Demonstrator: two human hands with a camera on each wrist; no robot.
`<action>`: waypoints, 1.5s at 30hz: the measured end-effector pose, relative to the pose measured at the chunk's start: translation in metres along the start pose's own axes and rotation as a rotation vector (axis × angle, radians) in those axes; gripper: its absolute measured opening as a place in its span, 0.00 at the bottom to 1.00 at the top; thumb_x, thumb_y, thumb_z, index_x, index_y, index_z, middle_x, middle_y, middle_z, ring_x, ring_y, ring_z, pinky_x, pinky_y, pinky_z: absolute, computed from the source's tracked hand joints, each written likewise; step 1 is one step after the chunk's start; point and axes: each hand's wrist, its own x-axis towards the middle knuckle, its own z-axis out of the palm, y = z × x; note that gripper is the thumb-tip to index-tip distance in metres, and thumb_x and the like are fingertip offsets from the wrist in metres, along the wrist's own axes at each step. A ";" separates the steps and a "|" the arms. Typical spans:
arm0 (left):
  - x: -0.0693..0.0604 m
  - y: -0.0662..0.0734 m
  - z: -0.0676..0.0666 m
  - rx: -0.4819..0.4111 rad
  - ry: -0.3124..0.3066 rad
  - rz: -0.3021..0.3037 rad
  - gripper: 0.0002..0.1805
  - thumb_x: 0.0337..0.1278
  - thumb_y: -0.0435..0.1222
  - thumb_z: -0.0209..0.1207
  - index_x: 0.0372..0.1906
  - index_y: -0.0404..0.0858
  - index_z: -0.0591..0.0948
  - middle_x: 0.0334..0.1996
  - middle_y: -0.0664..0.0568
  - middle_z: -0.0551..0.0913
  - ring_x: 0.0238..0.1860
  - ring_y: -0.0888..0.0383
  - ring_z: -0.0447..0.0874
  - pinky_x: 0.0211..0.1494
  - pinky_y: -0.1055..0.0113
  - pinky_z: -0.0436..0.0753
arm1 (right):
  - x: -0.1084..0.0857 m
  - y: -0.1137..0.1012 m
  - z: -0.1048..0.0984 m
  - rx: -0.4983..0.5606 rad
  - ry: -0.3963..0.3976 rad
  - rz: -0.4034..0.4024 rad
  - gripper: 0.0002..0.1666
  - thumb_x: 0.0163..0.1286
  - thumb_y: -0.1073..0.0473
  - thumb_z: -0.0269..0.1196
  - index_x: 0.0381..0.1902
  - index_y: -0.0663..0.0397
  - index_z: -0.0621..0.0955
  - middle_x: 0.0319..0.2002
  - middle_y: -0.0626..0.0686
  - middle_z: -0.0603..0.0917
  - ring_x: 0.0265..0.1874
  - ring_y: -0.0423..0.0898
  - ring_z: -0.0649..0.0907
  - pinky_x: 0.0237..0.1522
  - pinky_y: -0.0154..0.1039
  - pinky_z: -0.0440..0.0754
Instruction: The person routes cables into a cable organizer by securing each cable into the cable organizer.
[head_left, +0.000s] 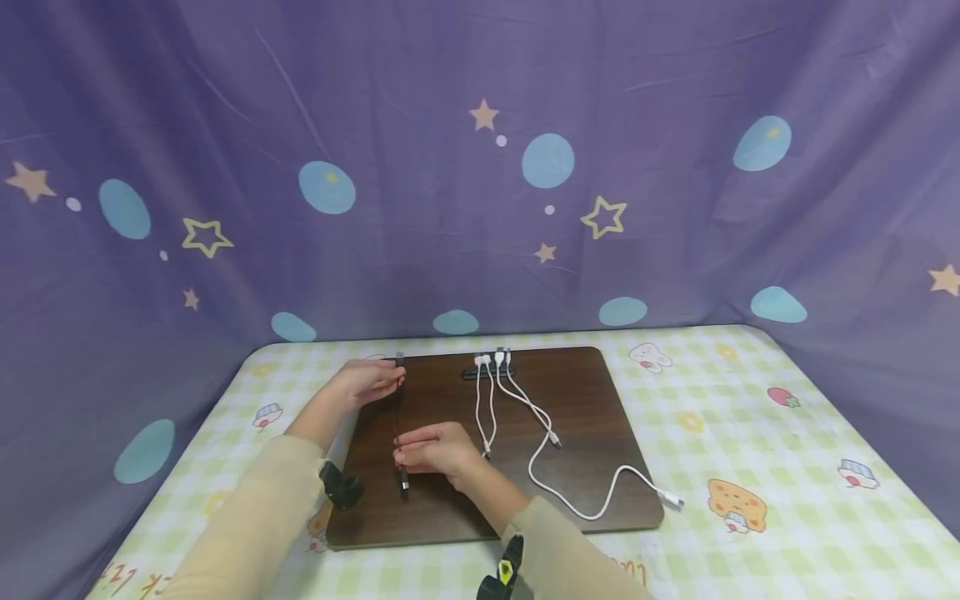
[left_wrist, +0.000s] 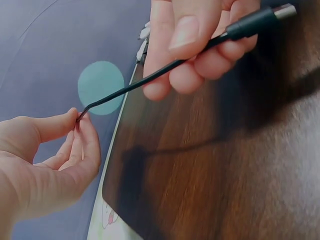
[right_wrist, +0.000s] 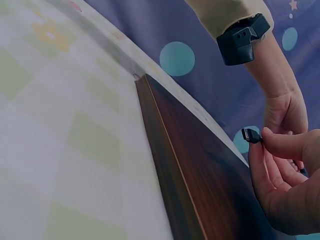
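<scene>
A short black USB cable (head_left: 397,417) is stretched between both hands over the left side of the dark brown wooden board (head_left: 442,521). My left hand (head_left: 366,382) pinches it near its far end, whose plug points toward the curtain. Closer to me, my right hand (head_left: 441,452) pinches the other end between thumb and fingers. From that grip a black plug with a metal tip (left_wrist: 286,11) sticks out in the left wrist view. The right wrist view shows this plug (right_wrist: 251,135) just beyond the right thumb, with the left hand partly hidden behind.
A black cable holder (head_left: 471,374) at the board's back edge carries several white cables (head_left: 491,408). One long white cable (head_left: 592,517) curves across the board, its plug (head_left: 671,498) past the right edge. A checked cloth (head_left: 720,425) covers the table; a purple curtain (head_left: 450,233) hangs behind.
</scene>
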 end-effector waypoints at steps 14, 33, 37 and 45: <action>0.020 -0.001 0.025 -0.008 0.018 -0.007 0.31 0.63 0.25 0.54 0.68 0.20 0.58 0.26 0.59 0.83 0.32 0.69 0.83 0.46 0.77 0.85 | -0.006 -0.008 -0.028 -0.011 0.027 -0.012 0.18 0.56 0.75 0.66 0.47 0.72 0.82 0.41 0.67 0.87 0.31 0.42 0.88 0.41 0.44 0.88; 0.048 0.004 0.055 -0.044 -0.024 -0.023 0.29 0.62 0.22 0.53 0.67 0.20 0.61 0.27 0.54 0.83 0.34 0.64 0.84 0.42 0.76 0.86 | -0.011 -0.017 -0.059 -0.059 0.087 -0.035 0.19 0.56 0.74 0.66 0.48 0.73 0.81 0.42 0.66 0.87 0.31 0.41 0.88 0.42 0.44 0.88; 0.055 0.005 0.060 -0.033 -0.029 -0.017 0.28 0.63 0.23 0.53 0.67 0.21 0.61 0.29 0.54 0.84 0.34 0.64 0.84 0.45 0.75 0.85 | -0.010 -0.020 -0.067 -0.069 0.109 -0.040 0.19 0.56 0.74 0.66 0.48 0.72 0.81 0.41 0.65 0.88 0.31 0.41 0.87 0.41 0.42 0.88; 0.062 0.006 0.071 0.001 -0.011 0.017 0.22 0.60 0.21 0.54 0.60 0.20 0.68 0.23 0.57 0.81 0.30 0.65 0.83 0.53 0.69 0.85 | -0.014 -0.018 -0.081 -0.091 0.143 -0.062 0.20 0.57 0.73 0.65 0.49 0.74 0.80 0.41 0.66 0.87 0.30 0.40 0.87 0.40 0.39 0.88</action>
